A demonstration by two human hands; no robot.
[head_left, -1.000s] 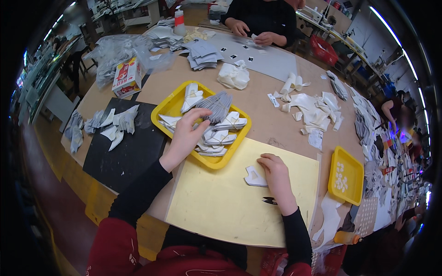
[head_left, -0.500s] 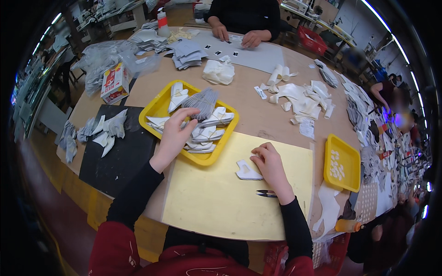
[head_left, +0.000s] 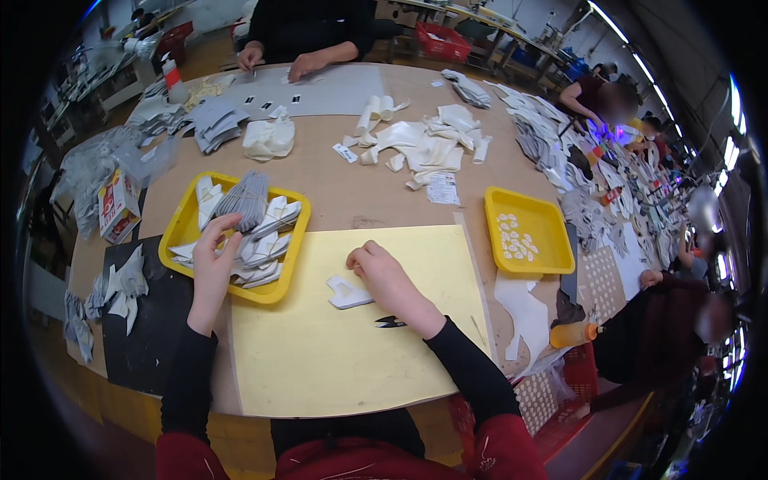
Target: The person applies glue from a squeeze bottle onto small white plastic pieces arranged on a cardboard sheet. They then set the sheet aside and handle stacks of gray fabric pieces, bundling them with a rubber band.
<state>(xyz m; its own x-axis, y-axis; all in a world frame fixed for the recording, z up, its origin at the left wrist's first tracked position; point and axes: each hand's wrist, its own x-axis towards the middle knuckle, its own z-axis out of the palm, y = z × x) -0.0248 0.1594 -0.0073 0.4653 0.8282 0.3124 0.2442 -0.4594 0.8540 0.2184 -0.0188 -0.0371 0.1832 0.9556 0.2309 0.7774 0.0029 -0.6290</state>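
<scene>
My left hand (head_left: 213,264) reaches over the near side of a yellow tray (head_left: 297,252), thumb and fingers apart, with nothing visible between them. Inside lie bundles of white pieces (head_left: 258,250) and a fanned grey bundle (head_left: 245,200), some tied with bands. My right hand (head_left: 388,280) is above the yellow sheet (head_left: 320,360), its fingers curled together; whatever is in them, if anything, is hidden. Just below its fingertips lies a small stack of white cut pieces (head_left: 349,295) with a notch. Dark thread snips (head_left: 390,322) rest beside my right wrist.
Another yellow tray (head_left: 528,266) holding small white pieces stands at right, near an orange bottle (head_left: 572,334). Cream scraps (head_left: 424,148) lie farther back. A black mat (head_left: 132,344) and a box (head_left: 118,206) are at left. Across the table, a co-worker's hands (head_left: 308,64) handle small pieces.
My view has turned to the right, so the table appears shifted left. Both my hands keep nearly the same places, by the tray and the white stack. The co-worker's hands have moved farther apart.
</scene>
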